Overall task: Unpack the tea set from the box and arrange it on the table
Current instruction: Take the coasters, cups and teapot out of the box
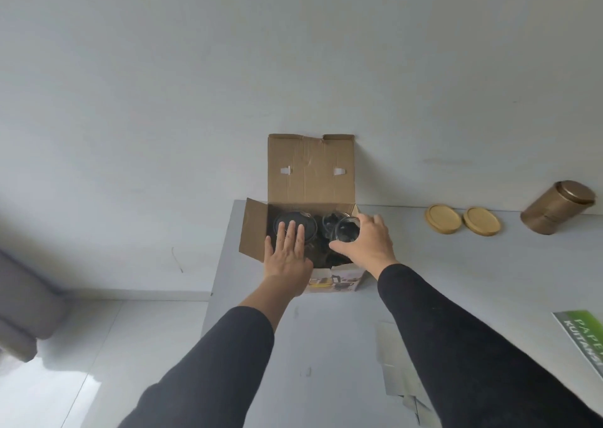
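Cardboard box (311, 179), brown, lid flap standing open against the wall, side flap folded out at left, printed picture on its near face; it sits at the back left corner of the pale grey table (326, 329). Left hand (287, 254), black sleeve, lies flat over the box's left side, fingers straight and slightly apart, above a dark round glass piece (295, 223). Right hand (365, 241), black sleeve, fingers curled around a clear glass cup (344, 230) at the box's right side. Further right on the table: two round wooden coasters (443, 217), side by side, then a bronze-coloured canister (556, 207). Green printed sheet (584, 336) at the right edge.
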{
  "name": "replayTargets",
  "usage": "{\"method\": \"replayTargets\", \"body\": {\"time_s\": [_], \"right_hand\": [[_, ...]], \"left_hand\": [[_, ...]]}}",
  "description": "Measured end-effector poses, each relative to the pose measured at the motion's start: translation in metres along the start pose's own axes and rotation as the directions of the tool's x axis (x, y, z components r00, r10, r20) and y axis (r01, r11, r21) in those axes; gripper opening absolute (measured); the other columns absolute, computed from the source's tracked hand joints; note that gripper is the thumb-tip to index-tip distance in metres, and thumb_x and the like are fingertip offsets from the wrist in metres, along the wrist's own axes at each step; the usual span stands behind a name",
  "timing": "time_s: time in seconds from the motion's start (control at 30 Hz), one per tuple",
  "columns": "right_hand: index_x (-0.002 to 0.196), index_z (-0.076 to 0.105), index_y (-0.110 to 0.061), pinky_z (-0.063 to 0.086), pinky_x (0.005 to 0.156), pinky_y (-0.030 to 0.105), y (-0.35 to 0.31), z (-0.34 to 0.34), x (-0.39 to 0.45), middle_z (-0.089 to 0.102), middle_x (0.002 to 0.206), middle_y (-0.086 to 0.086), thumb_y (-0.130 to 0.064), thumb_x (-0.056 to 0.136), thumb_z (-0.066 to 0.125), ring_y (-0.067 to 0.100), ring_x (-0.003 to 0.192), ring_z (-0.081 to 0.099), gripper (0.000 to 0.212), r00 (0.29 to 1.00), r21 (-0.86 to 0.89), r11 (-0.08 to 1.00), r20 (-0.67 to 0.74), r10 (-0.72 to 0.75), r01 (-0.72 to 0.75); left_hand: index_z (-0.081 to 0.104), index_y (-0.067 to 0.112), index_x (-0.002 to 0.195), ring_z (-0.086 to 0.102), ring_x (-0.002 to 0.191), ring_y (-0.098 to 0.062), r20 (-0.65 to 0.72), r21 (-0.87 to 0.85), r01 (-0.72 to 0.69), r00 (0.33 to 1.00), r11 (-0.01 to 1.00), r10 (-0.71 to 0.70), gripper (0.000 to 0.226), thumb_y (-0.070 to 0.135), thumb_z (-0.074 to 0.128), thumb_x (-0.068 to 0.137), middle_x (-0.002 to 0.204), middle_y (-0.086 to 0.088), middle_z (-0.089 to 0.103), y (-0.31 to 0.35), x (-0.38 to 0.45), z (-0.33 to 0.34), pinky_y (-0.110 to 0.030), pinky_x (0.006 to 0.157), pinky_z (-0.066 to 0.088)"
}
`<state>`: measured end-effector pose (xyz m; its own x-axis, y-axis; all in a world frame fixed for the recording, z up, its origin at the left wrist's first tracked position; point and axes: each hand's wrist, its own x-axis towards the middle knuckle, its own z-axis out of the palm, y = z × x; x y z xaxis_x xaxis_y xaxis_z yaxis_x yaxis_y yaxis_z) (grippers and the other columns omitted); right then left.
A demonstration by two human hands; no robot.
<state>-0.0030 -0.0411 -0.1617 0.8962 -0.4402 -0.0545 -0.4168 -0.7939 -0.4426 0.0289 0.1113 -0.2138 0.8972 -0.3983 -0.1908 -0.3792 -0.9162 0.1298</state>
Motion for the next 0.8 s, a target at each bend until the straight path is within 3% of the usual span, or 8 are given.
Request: {"method": "replayTargets", "body": {"time_s": [0.13, 0.4, 0.6, 0.8], "right_hand": [[0.139, 0.036, -0.014, 0.044, 0.09, 0.029, 0.014, -0.022, -0.009, 0.037, 0.129, 0.008, -0.045, 0.077, 0.07, 0.025, 0.111, 0.051, 0.077, 0.992, 0.15, 0.987, -0.122, -0.039, 0.057], [0.133, 0.046, -0.009, 0.047, 0.084, 0.03, 0.082, -0.056, -0.013, 0.045, 0.121, 0.012, -0.043, 0.071, 0.077, 0.029, 0.102, 0.057, 0.077, 0.902, 0.15, 0.985, -0.432, -0.01, 0.083], [0.13, 0.048, -0.011, 0.048, 0.084, 0.033, 0.168, -0.071, -0.005, 0.044, 0.12, 0.008, -0.047, 0.069, 0.077, 0.027, 0.101, 0.058, 0.077, 0.899, 0.147, 0.989, -0.435, 0.046, 0.02], [0.129, 0.047, -0.01, 0.049, 0.084, 0.032, 0.269, -0.087, 0.02, 0.043, 0.114, 0.009, -0.045, 0.069, 0.078, 0.027, 0.098, 0.057, 0.076, 0.932, 0.106, 0.994, -0.357, 0.071, -0.035]], "left_hand": [[-0.011, 0.017, 0.152, -0.022, 0.145, -0.026, -0.05, -0.11, 0.061, 0.997, 0.992, -0.067, 0.062, 0.043, 0.013, 0.1, 0.159, -0.003, -0.016, 0.021, 0.004, -0.012, -0.053, 0.115, -0.009], [-0.003, 0.012, 0.152, -0.018, 0.146, -0.022, -0.173, -0.176, -0.189, 0.972, 0.966, 0.159, 0.063, 0.036, 0.023, 0.101, 0.161, -0.002, -0.009, 0.109, 0.018, -0.029, -0.048, 0.118, -0.005], [-0.005, 0.011, 0.152, -0.019, 0.146, -0.022, -0.096, -0.155, -0.258, 0.965, 0.954, 0.245, 0.063, 0.037, 0.023, 0.101, 0.16, -0.003, -0.011, 0.189, 0.028, 0.0, -0.043, 0.119, -0.006], [-0.011, 0.011, 0.151, -0.023, 0.145, -0.023, 0.13, -0.144, -0.15, 0.977, 0.978, 0.169, 0.068, 0.041, 0.025, 0.101, 0.159, -0.005, -0.019, 0.264, 0.052, 0.052, -0.045, 0.119, -0.004]]}}
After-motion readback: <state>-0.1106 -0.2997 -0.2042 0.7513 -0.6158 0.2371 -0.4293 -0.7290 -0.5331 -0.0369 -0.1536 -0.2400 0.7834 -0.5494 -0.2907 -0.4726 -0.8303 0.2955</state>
